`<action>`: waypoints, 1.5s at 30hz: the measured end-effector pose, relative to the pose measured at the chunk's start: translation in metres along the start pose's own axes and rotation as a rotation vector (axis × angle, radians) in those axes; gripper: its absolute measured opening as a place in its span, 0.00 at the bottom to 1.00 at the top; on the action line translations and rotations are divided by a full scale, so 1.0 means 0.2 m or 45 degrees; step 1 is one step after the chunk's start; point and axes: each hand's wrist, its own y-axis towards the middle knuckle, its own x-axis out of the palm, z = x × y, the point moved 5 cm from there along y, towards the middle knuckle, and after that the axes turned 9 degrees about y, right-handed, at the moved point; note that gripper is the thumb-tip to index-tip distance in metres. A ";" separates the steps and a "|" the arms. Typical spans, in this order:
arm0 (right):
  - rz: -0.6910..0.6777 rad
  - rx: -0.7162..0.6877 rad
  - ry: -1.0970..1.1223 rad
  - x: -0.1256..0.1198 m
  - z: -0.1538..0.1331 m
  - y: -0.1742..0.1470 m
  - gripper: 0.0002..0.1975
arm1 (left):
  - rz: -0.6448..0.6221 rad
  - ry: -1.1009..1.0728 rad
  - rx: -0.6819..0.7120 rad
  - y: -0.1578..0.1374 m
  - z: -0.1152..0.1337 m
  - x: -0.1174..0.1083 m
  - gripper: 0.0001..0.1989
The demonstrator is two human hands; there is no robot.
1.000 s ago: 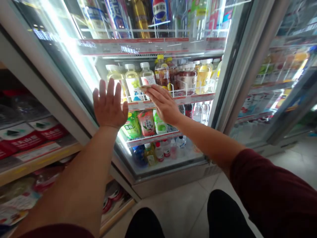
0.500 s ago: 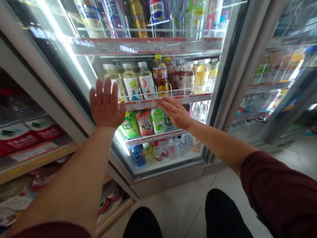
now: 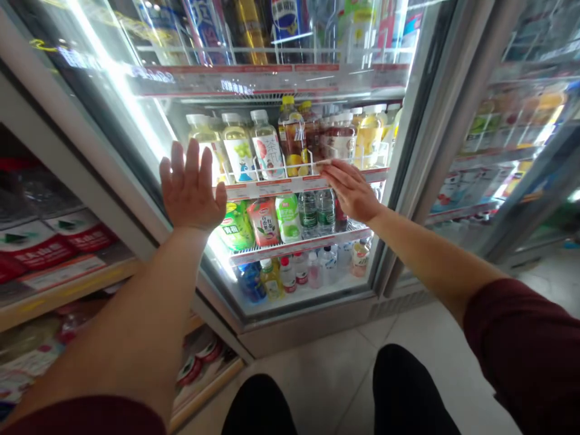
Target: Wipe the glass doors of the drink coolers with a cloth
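Observation:
Both arms reach toward a lit drinks fridge with a glass door (image 3: 299,305). At the left, my left hand (image 3: 193,190) is raised flat with its fingers apart and nothing in it. It overlaps the bottles on the middle shelf; whether it touches the glass I cannot tell. My right hand (image 3: 351,188) is stretched out flat, fingers pointing left, in front of the shelf's price strip (image 3: 267,187). Nothing shows in it. Between the hands stand a white-labelled bottle (image 3: 268,148), a green-grape bottle (image 3: 238,151) and a yellow-capped tea bottle (image 3: 292,139).
Below are drink pouches (image 3: 264,223), green-labelled water bottles (image 3: 317,211) and, at the bottom, small bottles (image 3: 287,275). A wooden-edged shelf (image 3: 67,293) with packaged goods is on the left. A metal door frame (image 3: 435,127) and another fridge stand right. Tiled floor (image 3: 335,356) lies below.
My right hand has moved to the right and slightly up, uncovering the water bottles on the lower shelf. My left hand has barely shifted.

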 end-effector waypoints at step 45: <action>0.357 0.170 0.002 0.08 -0.04 0.23 0.30 | 0.035 0.067 0.056 0.00 0.00 0.01 0.38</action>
